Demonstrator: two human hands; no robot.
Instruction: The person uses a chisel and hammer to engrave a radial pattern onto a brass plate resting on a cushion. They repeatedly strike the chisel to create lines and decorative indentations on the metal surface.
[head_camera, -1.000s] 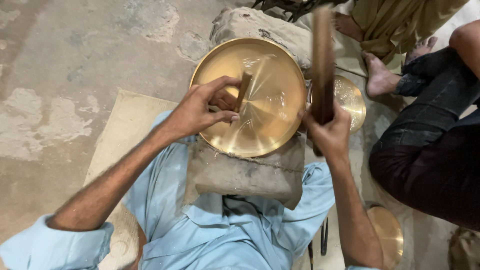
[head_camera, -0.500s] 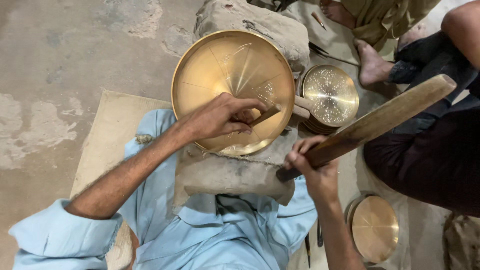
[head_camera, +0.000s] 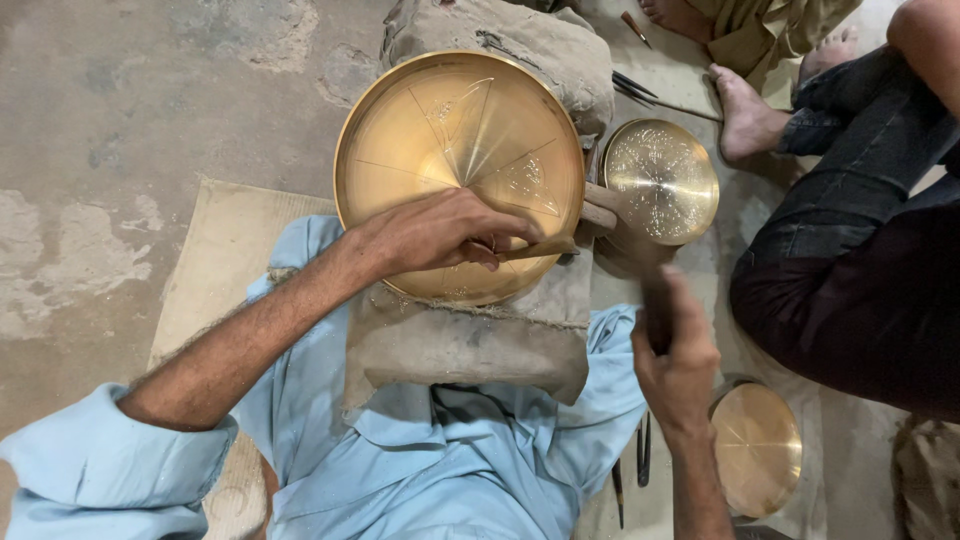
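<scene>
A large round brass plate with fine engraved lines lies tilted on a cloth-covered block over my lap. My left hand rests on the plate's near edge, fingers pinched around a thin metal chisel that points right. My right hand is to the right of the block, gripping the handle of a wooden mallet stick. The stick is motion-blurred, and its far end sits at the chisel's butt.
A smaller patterned brass dish lies right of the plate, and another plain one by my right wrist. Another person's bare foot and dark trouser leg are at right. Thin tools lie on the floor. A mat covers the concrete at left.
The wooden stick, raised upright a second ago and swung out to the right half a second ago, has come down against the chisel. My left hand has stayed on the plate.
</scene>
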